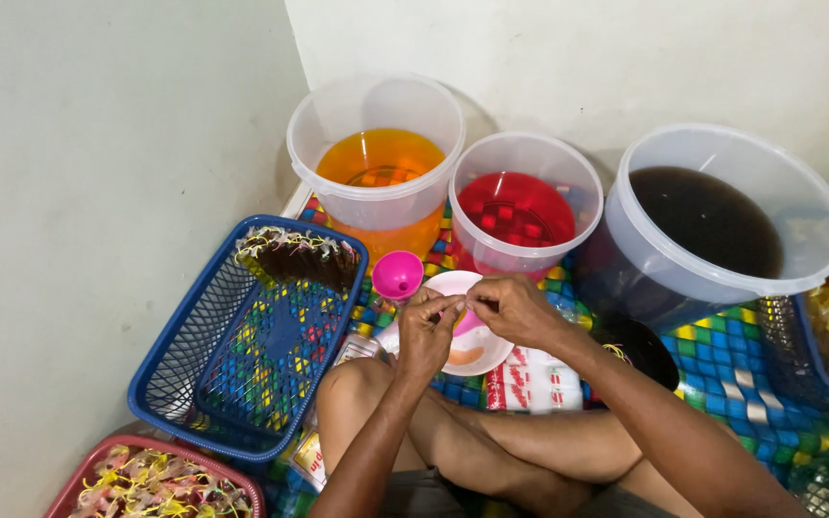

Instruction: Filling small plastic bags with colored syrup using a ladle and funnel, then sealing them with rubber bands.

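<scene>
Pink and small, a thin plastic packet (469,320) sat pinched between both hands over a white bowl (480,353), its short length running left to right from one grip to the other. The left hand (426,331) and right hand (515,309) met fingertip to fingertip, equally near. A pink funnel (397,275) stood just left; red-and-white packages (532,381) lay below.

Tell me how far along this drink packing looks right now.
Done: a row of dark filled packets stands in the blue basket, more tied packets in the red basket. In hand: left hand and right hand pinch something small over the white bowl. Left: orange bucket, red bucket and dark bucket hold liquid.
</scene>
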